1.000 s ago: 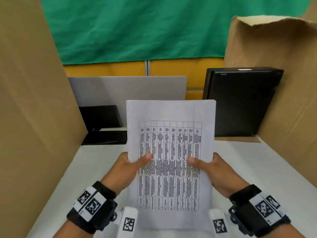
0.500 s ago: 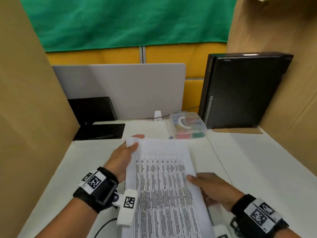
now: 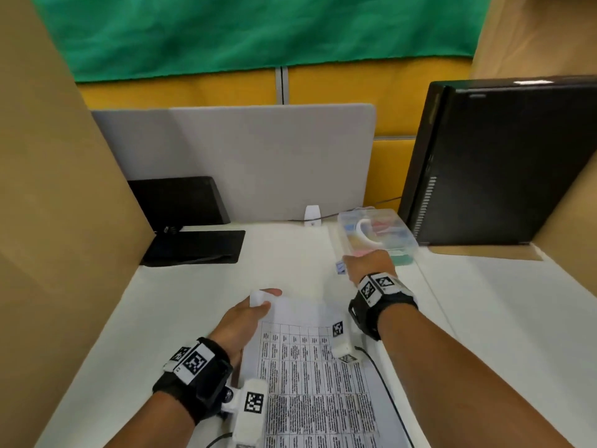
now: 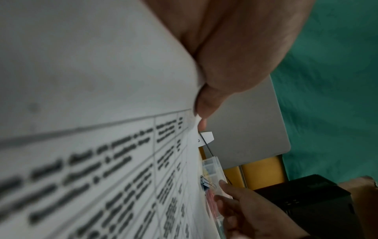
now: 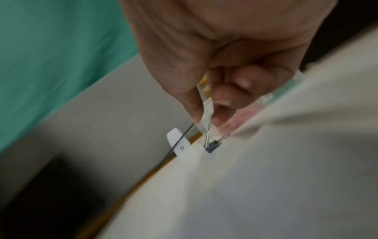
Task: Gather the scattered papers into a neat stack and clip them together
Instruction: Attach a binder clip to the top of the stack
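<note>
A stack of papers (image 3: 310, 376) with a printed table on top lies on the white table (image 3: 500, 318) in front of me. My left hand (image 3: 261, 300) pinches its far left corner, which curls up slightly; in the left wrist view the thumb (image 4: 204, 103) presses the edge of the papers (image 4: 102, 80). My right hand (image 3: 344, 265) reaches past the stack's far edge. Its thumb and forefinger close on the wire handle of a small dark binder clip (image 5: 212, 146) that rests on the table. The binder clip (image 4: 206, 183) sits just in front of a clear box.
A clear plastic box (image 3: 407, 244) of coloured clips stands behind my right hand. A black computer case (image 3: 504, 163) is at the right, a grey divider (image 3: 258, 163) at the back and a black stand (image 3: 193, 247) at the back left. Cardboard walls (image 3: 58, 189) flank both sides.
The stack went from upright in both hands to flat on the table. My right hand let go and reached forward to the binder clip; my left hand slid up to the far left corner.
</note>
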{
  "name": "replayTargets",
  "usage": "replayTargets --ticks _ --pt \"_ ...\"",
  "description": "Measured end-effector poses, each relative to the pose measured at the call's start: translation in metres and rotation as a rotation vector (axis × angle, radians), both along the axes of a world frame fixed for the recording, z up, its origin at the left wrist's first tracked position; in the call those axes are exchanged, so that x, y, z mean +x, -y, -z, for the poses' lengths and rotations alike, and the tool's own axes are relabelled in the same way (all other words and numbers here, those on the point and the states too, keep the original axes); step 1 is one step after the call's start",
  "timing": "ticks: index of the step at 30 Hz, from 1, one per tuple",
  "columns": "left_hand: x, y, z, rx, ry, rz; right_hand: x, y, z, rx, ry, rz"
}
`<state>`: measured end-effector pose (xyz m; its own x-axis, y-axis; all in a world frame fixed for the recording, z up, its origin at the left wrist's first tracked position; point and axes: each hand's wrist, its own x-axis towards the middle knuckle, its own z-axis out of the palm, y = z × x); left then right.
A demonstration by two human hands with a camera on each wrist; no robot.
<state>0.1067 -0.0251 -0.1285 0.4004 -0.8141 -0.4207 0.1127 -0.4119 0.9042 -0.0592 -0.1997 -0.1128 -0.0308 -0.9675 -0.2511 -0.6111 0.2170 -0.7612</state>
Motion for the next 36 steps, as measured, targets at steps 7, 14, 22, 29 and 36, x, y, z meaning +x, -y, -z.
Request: replayTargets --ticks 7,14,22,29,36 --pt "0.004 0.007 0.014 -0.021 -0.081 0.026 0.011 0.012 0.02 0.065 0.215 0.059" --pt "0.004 0.002 0.019 -0.091 -0.126 0.056 0.005 -0.012 -0.005 0.209 0.486 -0.225" --pt "-0.004 -0.003 0.022 -0.14 -0.123 0.124 -0.023 -0.022 -0.014 0.172 0.455 -0.506" --pt "-0.005 -0.003 0.021 -0.161 -0.118 0.121 -0.028 -0.015 -0.017 0.116 0.195 -0.669" --pt "-0.004 -0.006 0.022 -0.199 -0.154 0.159 -0.024 -0.003 -0.033 0.042 -0.074 -0.837"
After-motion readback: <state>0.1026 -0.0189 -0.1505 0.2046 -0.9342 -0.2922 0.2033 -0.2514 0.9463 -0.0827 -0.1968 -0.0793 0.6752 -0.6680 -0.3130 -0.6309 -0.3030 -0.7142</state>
